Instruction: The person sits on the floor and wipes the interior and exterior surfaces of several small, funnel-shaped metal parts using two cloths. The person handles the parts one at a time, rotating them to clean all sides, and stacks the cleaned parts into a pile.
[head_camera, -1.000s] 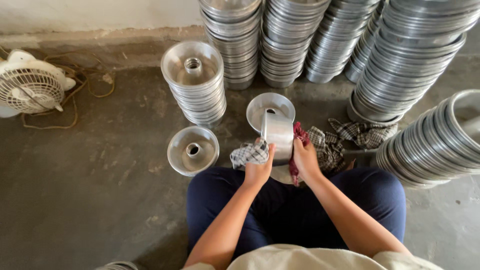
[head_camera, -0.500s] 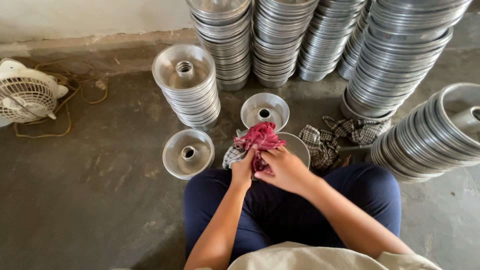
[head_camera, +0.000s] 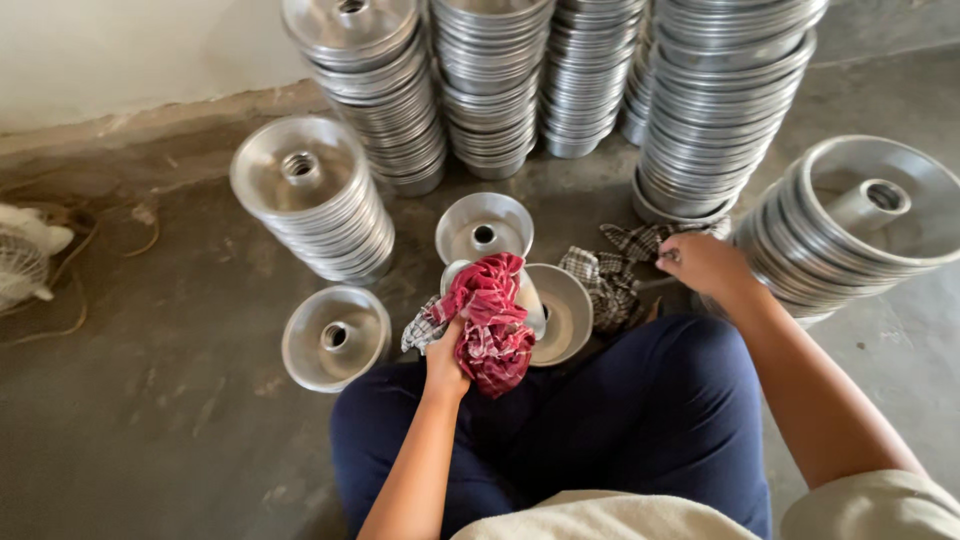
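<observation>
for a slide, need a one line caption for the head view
Seated person's left hand holds a red cloth against a metal pan, right hand on a checked cloth beside stacked pans.

Seen from above, a seated person's left hand (head_camera: 445, 362) grips a red cloth (head_camera: 490, 320) draped over a metal pan (head_camera: 555, 312) at centre frame. The right hand (head_camera: 705, 265) reaches right, touching a checked cloth (head_camera: 610, 275) on the floor (head_camera: 150, 430). Stacks of pans (head_camera: 490, 85) fill the top; one pan (head_camera: 335, 337) lies at left.
</observation>
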